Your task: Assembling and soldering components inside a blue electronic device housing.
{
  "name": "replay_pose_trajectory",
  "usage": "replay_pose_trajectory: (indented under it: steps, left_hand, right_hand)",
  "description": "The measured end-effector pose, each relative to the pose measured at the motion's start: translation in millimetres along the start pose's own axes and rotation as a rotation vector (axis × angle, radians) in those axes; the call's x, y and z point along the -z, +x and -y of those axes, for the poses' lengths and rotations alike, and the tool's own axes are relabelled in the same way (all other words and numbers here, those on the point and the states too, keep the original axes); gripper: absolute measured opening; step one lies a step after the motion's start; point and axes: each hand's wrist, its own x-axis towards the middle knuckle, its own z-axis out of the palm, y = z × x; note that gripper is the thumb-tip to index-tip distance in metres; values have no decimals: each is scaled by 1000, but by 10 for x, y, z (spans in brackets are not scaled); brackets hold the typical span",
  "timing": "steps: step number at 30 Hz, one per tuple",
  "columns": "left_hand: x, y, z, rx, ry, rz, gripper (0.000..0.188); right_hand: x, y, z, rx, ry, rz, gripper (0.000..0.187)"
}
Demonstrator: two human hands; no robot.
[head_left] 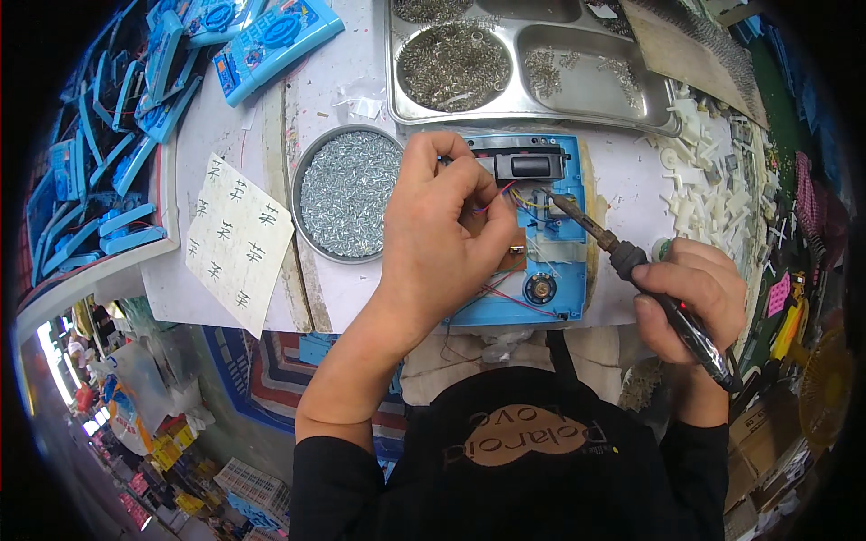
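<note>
A blue plastic casing [570, 281] lies on the work table with its inside facing up. It contains a black plastic part [532, 167], a round speaker [539, 288] and several thin red and green wires. My left hand [437, 212] is over the casing's left side, finger and thumb pinched on thin coloured wires [508, 188]; the palm side is partly hidden. In my right hand [693, 293] is a soldering iron [622, 254] with a black handle. Its tip points up and left, close to the wires beside the black part.
Left of the casing stands a round tin [300, 221] of small screws, beside a handwritten paper sheet [236, 242]. A metal tray [424, 113] holds springs at the back. White plastic parts [695, 176] are heaped right; blue casings [113, 144] fill a bin at far left.
</note>
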Motion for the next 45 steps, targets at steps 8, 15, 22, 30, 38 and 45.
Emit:
replay_pose_trajectory:
  steps: [8,15,22,30,38,45]
  left_hand:
    - [-10,-1,7,26,11,4,12]
    - [-25,12,11,43,19,4,13]
    - [-40,14,28,13,39,-1,13]
    - [-69,19,31,-17,51,-52,10]
    - [-97,22,34,-33,55,-75,10]
    - [-92,11,28,-19,56,-71,10]
  right_hand:
    - [-13,22,-17,-18,0,14,29]
    - [-114,96,-99,-6,2,45,30]
    - [-156,125,-118,10,7,40,30]
    - [-153,125,-109,-5,18,35,29]
    - [-146,127,-91,-17,-9,42,28]
    - [-71,72,-33,-1,-1,28,28]
